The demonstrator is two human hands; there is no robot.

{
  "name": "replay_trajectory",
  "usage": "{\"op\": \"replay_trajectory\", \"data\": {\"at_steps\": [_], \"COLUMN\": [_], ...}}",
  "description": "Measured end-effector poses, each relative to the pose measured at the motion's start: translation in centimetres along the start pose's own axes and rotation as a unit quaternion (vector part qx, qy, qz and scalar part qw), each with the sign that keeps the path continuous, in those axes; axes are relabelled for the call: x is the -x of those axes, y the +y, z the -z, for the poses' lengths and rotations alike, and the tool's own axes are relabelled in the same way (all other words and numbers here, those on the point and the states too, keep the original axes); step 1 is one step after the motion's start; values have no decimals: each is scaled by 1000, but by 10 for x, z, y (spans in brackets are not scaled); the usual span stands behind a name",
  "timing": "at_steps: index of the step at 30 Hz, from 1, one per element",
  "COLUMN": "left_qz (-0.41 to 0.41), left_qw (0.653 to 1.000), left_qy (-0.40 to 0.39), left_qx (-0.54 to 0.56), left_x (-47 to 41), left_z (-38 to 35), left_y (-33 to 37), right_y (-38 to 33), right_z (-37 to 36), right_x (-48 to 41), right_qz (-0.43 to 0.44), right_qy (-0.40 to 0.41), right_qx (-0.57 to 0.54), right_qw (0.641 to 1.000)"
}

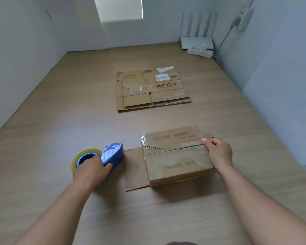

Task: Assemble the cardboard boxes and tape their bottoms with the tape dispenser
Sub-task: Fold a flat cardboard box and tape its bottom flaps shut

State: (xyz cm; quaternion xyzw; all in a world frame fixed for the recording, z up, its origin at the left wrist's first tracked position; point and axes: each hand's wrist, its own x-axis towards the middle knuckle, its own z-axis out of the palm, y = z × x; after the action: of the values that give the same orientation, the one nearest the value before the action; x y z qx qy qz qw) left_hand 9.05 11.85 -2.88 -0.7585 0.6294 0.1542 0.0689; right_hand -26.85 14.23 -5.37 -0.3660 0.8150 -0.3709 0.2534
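A small assembled cardboard box (175, 156) stands bottom-up on the wooden surface, its two flaps meeting in a torn seam with old tape. One flap lies flat to its left. My right hand (217, 152) grips the box's right edge, thumb on top. A blue tape dispenser (113, 154) with a yellowish roll of tape sits left of the box, its nose pointing toward the flat flap. My left hand (92, 168) grips the dispenser from behind. A stack of flattened cardboard boxes (148, 89) lies farther back in the middle.
White walls close in the wooden surface (60, 121) on the left, back and right. A white router (198, 41) and a power strip (200, 52) sit in the far right corner, with a cable running up to a wall socket.
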Motion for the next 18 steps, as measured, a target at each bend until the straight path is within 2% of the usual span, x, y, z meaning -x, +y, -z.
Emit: {"op": "replay_trajectory", "data": {"at_steps": [5, 7, 9, 11, 13, 18], "left_qz": [45, 57, 10, -98, -126, 27], "left_qw": [998, 995, 989, 982, 970, 940], "left_qy": [24, 87, 147, 111, 48, 32], "left_qx": [28, -6, 22, 118, 204, 339], "left_x": [8, 16, 28, 47, 60, 45], "left_z": [-18, -17, -13, -14, -22, -47], "left_y": [0, 13, 41, 88, 133, 157], "right_y": [-2, -2, -1, 0, 1, 2], "right_z": [2, 3, 1, 1, 0, 1], "right_x": [0, 1, 2, 1, 0, -1], "right_qz": [2, -1, -2, -2, -2, -1], "right_qy": [-3, -8, -5, -1, -2, -8], "right_qx": [-3, -6, -11, -17, -22, -25], "right_qw": [1000, 1000, 1000, 1000, 1000, 1000]}}
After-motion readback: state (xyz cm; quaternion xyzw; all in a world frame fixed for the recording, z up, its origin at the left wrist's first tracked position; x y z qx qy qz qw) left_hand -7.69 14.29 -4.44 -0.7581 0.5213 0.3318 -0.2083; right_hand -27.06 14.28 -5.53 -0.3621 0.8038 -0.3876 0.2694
